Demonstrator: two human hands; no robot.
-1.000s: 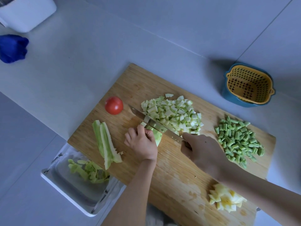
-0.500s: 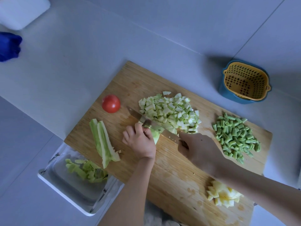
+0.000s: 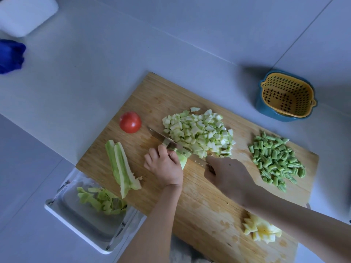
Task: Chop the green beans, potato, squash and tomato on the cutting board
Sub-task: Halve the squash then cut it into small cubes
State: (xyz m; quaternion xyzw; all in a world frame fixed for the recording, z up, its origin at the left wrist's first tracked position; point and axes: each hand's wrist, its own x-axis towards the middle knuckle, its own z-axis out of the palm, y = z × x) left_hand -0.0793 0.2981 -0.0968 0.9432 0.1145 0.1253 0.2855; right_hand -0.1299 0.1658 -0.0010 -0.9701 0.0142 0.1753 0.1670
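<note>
Your left hand (image 3: 165, 166) curled over the squash (image 3: 182, 158) at mid-board (image 3: 205, 204), pinning it. Your right hand (image 3: 228, 175) gripped the knife (image 3: 171, 143). The squash likely handled soft, wet and slippery; the best hold was close behind the blade.

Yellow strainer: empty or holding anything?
Empty. The strainer shows a bare perforated floor and walls; it sits nested in a blue bowl, off the cutting board.

No readable text, label, brand or number shows anywhere (nothing legible at all).
</note>
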